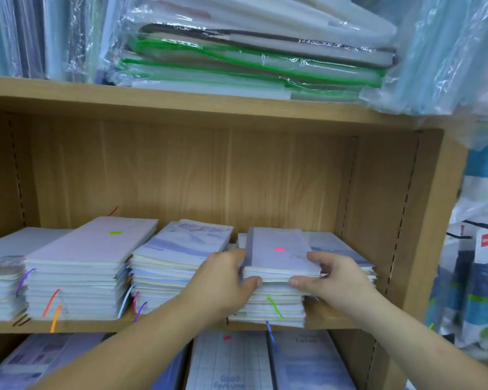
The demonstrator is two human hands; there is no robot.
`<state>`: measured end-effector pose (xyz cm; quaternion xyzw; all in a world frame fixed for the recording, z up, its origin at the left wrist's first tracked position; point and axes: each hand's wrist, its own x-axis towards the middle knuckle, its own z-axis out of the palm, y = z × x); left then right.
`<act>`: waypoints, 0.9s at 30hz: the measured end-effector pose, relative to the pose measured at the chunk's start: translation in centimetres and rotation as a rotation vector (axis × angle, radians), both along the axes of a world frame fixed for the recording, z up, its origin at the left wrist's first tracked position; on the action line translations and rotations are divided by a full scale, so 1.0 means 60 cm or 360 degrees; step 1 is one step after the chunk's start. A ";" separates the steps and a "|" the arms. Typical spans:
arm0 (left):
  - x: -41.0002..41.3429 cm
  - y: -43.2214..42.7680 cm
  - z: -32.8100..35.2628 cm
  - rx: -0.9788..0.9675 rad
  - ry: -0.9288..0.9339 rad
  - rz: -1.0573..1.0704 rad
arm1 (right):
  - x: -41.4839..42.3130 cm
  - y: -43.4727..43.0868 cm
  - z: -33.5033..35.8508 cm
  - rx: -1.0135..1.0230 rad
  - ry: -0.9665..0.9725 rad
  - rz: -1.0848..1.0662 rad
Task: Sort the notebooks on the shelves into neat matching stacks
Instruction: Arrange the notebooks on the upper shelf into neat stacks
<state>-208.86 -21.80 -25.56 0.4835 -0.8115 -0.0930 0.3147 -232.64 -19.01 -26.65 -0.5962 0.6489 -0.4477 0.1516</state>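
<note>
Where a green-tagged stack [90, 266] and a blue-covered stack [178, 257] sit on the middle shelf [90, 326], left hand [226, 280] grips the left edge of the pink-tagged top notebooks [279, 254]. Right hand [330, 277] grips their right edge, atop the right-hand stack [276, 308].

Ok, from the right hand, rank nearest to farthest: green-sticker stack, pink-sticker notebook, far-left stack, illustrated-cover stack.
1. pink-sticker notebook, gripped by the right hand.
2. illustrated-cover stack, just beyond the left hand.
3. green-sticker stack, further left.
4. far-left stack, at the picture's left edge.
</note>
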 end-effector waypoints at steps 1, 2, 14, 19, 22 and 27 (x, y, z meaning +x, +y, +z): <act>-0.006 -0.004 0.004 0.0095 0.0036 -0.0021 | 0.000 0.000 0.003 0.0004 -0.0013 0.0021; -0.010 -0.008 0.006 0.0152 0.0083 -0.0051 | 0.001 -0.001 0.006 0.0007 -0.0034 0.0026; -0.019 -0.045 0.044 0.0115 0.0192 -0.0049 | -0.013 -0.026 0.046 -0.0011 0.0103 -0.0127; -0.038 -0.079 0.036 0.0012 -0.0017 0.0029 | -0.016 -0.052 0.048 -0.0014 0.0153 -0.0107; -0.059 -0.084 0.039 0.0055 -0.0334 0.0126 | -0.018 -0.064 0.026 0.0021 0.0120 -0.0126; -0.066 -0.091 0.052 0.0593 -0.0246 0.0032 | -0.031 -0.059 0.023 0.0254 -0.0167 0.0104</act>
